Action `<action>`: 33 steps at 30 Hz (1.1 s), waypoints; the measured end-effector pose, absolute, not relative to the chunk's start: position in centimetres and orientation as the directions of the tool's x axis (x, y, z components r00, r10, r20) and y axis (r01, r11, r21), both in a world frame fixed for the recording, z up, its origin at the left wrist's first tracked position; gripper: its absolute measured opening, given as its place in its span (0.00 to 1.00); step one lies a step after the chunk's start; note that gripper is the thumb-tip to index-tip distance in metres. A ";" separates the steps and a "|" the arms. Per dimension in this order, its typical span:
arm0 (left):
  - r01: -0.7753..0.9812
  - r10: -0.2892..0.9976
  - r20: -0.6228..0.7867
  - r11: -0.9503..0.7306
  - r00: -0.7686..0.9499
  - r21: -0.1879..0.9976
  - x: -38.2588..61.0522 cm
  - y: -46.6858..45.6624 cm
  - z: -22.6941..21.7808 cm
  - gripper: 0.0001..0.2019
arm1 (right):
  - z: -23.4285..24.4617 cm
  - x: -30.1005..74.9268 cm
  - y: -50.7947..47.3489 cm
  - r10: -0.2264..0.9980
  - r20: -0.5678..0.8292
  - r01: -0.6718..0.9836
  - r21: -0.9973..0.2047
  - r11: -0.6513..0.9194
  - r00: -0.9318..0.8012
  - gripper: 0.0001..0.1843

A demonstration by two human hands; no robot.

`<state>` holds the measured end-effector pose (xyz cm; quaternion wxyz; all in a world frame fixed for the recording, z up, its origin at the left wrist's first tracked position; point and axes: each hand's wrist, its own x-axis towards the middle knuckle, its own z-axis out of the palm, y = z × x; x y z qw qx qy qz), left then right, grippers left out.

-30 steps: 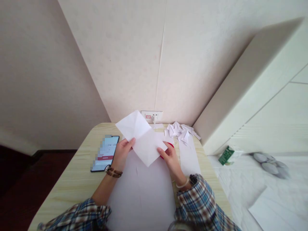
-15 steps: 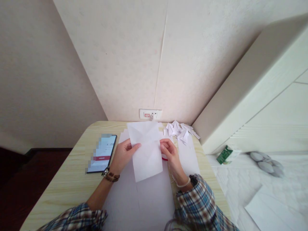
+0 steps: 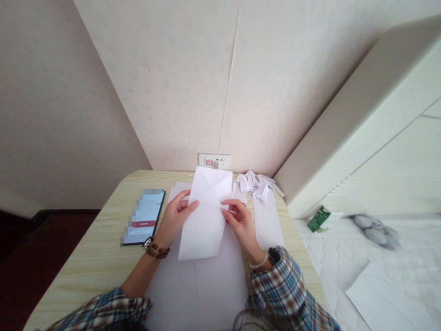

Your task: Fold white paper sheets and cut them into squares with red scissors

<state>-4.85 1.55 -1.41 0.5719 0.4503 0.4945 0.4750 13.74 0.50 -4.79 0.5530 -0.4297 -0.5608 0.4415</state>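
A creased white sheet of paper (image 3: pixel 206 220) is held up over the table, its long side running away from me. My left hand (image 3: pixel 177 216) pinches its left edge, thumb on top and fingers behind. At the right edge, my right hand (image 3: pixel 240 218) grips the sheet between thumb and forefinger. Diagonal fold lines show in the upper half of the sheet. Beneath it lie larger white papers (image 3: pixel 196 294). Several folded paper pieces (image 3: pixel 253 184) sit in a pile at the back right, beyond my right hand.
A phone (image 3: pixel 144 218) with a lit screen lies left on the wooden table (image 3: pixel 89 257). A wall socket (image 3: pixel 214 160) holds a plug behind the table. To the right, a green and white box (image 3: pixel 322 219), a grey padded item (image 3: pixel 377 231) and a paper sheet (image 3: pixel 389 299) rest on white quilted bedding.
The sheet has turned, its far end swinging right and its near end left. My right hand has shifted slightly left and now overlaps the sheet's edge more.
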 end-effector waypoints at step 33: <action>-0.222 0.988 -0.156 0.151 -0.006 0.963 -5.1 2.2 -2.2 0.14 | -4.7 13.8 0.5 0.978 0.207 -0.108 -0.972 0.209 0.030 0.15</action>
